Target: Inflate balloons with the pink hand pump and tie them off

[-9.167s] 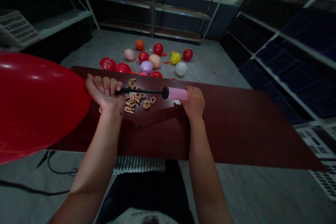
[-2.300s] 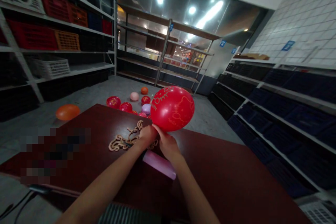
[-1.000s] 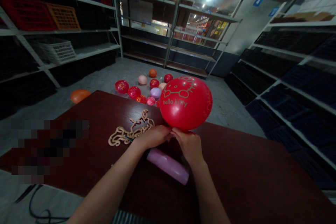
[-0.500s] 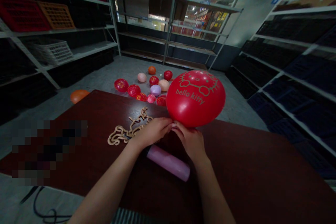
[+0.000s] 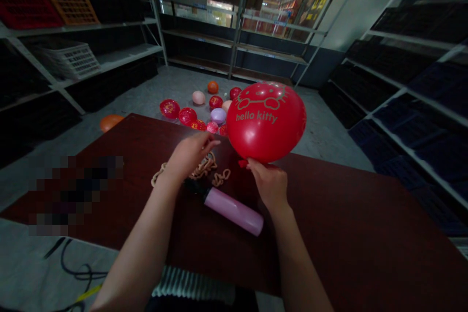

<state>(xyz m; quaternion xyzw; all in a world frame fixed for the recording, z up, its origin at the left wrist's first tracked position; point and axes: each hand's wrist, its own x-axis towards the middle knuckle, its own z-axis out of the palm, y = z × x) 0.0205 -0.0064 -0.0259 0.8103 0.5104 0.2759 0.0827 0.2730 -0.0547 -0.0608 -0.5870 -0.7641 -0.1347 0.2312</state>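
Note:
My right hand (image 5: 269, 183) pinches the neck of a big red balloon (image 5: 265, 129), inflated and printed with a cat drawing and "hello kitty". A short bit of the neck shows beside the thumb. Apart from the balloon, my left hand (image 5: 190, 153) is raised over a loose tan cord-like tangle (image 5: 204, 168), its fingers partly stretched with nothing visible in them. Between my forearms lies a pink-purple hand pump (image 5: 234, 209) with a black nozzle end pointing left. Part of the tangle is hidden behind my left hand.
Everything rests on a dark brown table (image 5: 347, 214). Beyond it, several balloons (image 5: 187, 116) in red, orange, pink and purple lie on the grey floor. Shelves with crates (image 5: 69, 2) line the sides. A black cable (image 5: 73, 268) lies at lower left.
My left hand has let go of the balloon's neck and moved left over the tan tangle. The balloon, in my right hand, sits slightly further left and higher in view.

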